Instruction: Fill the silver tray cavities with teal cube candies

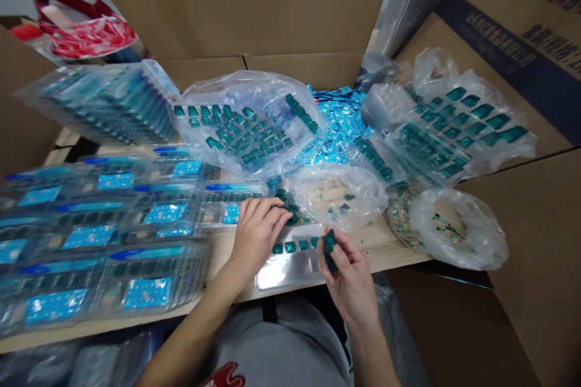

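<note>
My right hand point(349, 272) pinches a glossy dark-green moulded piece point(330, 243) between thumb and fingers, above the right end of a clear plastic tray point(288, 272). Several small dark-green pieces point(290, 247) sit in a row along the tray's far edge. Beyond the tray, my left hand point(258, 233) reaches to a small heap of dark-green pieces point(290, 202), its fingers extended and slightly curved over the heap's left side. The left thumb is mostly hidden, and nothing shows in that hand.
Filled clear packs point(149, 293) with blue packets cover the left side. Behind stand a stack of packs point(113, 100), a bag of green pieces point(245, 133) and blue packets point(338, 118). Rolled-down bags point(340, 184) and green pieces in plastic point(458, 124) lie right. Cardboard point(254, 0) walls the back.
</note>
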Demonstrator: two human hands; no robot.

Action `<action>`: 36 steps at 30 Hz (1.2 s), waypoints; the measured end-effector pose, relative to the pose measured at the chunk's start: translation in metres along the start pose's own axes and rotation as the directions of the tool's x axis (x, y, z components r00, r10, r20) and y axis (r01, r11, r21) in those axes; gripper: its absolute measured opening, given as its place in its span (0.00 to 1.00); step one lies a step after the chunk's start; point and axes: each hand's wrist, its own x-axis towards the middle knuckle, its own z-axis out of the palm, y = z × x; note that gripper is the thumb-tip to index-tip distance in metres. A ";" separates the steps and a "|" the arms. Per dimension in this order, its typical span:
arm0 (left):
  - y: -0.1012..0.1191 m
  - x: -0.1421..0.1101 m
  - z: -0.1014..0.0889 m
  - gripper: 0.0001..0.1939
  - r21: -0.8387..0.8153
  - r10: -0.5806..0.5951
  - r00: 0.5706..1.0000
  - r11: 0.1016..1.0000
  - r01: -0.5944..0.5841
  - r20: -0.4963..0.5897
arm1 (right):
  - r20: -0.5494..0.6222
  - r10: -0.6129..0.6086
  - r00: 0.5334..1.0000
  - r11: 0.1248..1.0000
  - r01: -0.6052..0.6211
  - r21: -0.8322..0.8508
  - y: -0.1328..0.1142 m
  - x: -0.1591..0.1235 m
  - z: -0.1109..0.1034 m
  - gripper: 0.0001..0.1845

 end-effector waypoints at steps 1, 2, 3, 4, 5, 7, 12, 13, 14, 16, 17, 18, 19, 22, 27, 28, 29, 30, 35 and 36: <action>-0.002 0.001 0.003 0.09 0.001 -0.010 1.000 1.000 0.010 -0.002 | 0.028 0.001 1.000 1.000 -0.001 0.018 0.000 -0.003 0.002 0.18; -0.002 0.001 0.004 0.10 0.004 -0.017 1.000 1.000 0.017 0.001 | 0.056 -0.002 0.998 0.999 0.000 0.037 0.000 -0.005 0.004 0.16; -0.001 0.000 0.003 0.11 -0.004 -0.020 1.000 1.000 0.020 0.007 | 0.085 -0.007 0.996 0.999 0.003 0.052 0.000 -0.007 0.006 0.15; 0.001 -0.001 0.001 0.11 -0.027 -0.019 1.000 0.999 0.020 0.014 | 0.110 -0.015 0.994 0.998 0.008 0.062 0.001 -0.007 0.007 0.14; 0.004 -0.002 -0.003 0.11 -0.065 -0.019 1.000 0.998 0.021 0.019 | 0.131 -0.022 0.991 0.998 0.014 0.064 0.001 -0.008 0.007 0.14; 0.011 -0.006 -0.012 0.09 -0.190 -0.029 0.999 0.981 0.033 0.027 | 0.161 -0.028 0.987 0.998 0.019 0.058 0.003 -0.007 0.008 0.14; 0.031 -0.017 -0.027 0.13 -0.505 -0.055 0.988 0.854 0.122 0.145 | 0.190 0.042 0.981 0.999 -0.044 0.006 0.008 -0.009 0.008 0.15; 0.034 -0.019 -0.027 0.15 -0.540 -0.063 0.984 0.829 0.145 0.167 | 0.195 0.063 0.979 0.998 -0.061 -0.015 0.010 -0.010 0.008 0.15; 0.035 -0.021 -0.027 0.16 -0.569 -0.079 0.982 0.805 0.166 0.174 | 0.203 0.080 0.976 0.996 -0.074 -0.041 0.011 -0.012 0.008 0.15; 0.036 -0.024 -0.027 0.13 -0.620 -0.120 0.979 0.760 0.196 0.162 | 0.229 0.101 0.968 0.992 -0.079 -0.102 0.014 -0.015 0.006 0.14; 0.035 -0.026 -0.027 0.11 -0.637 -0.136 0.980 0.745 0.200 0.149 | 0.247 0.106 0.963 0.988 -0.074 -0.132 0.015 -0.017 0.005 0.13; 0.034 -0.027 -0.027 0.09 -0.646 -0.143 0.980 0.738 0.197 0.135 | 0.264 0.108 0.958 0.985 -0.068 -0.158 0.016 -0.018 0.005 0.12; 0.033 -0.029 -0.028 0.09 -0.646 -0.141 0.982 0.740 0.189 0.125 | 0.280 0.111 0.954 0.982 -0.062 -0.179 0.017 -0.019 0.004 0.12; 0.031 -0.033 -0.031 0.09 -0.614 -0.135 0.986 0.772 0.165 0.095 | 0.335 0.127 0.933 0.980 -0.066 -0.187 0.018 -0.019 0.004 0.13; 0.029 -0.043 -0.038 0.08 -0.575 -0.127 0.987 0.803 0.158 0.094 | 0.393 0.193 0.899 0.977 -0.140 -0.158 0.023 -0.019 0.005 0.15; 0.028 -0.047 -0.040 0.08 -0.561 -0.121 0.986 0.812 0.164 0.113 | 0.397 0.219 0.891 0.972 -0.166 -0.165 0.026 -0.019 0.005 0.15; 0.027 -0.052 -0.042 0.09 -0.541 -0.115 0.984 0.824 0.169 0.133 | 0.403 0.252 0.880 0.965 -0.196 -0.175 0.029 -0.020 0.006 0.15; 0.025 -0.058 -0.044 0.09 -0.516 -0.109 0.983 0.839 0.172 0.150 | 0.415 0.289 0.863 0.955 -0.230 -0.188 0.032 -0.021 0.006 0.15; 0.018 -0.087 -0.051 0.06 -0.447 -0.144 0.974 0.870 0.207 0.173 | 0.456 0.444 0.771 0.885 -0.300 -0.356 0.045 -0.027 0.005 0.16; 0.018 -0.090 -0.052 0.06 -0.439 -0.148 0.974 0.873 0.211 0.172 | 0.456 0.449 0.769 0.877 -0.283 -0.388 0.045 -0.027 0.005 0.14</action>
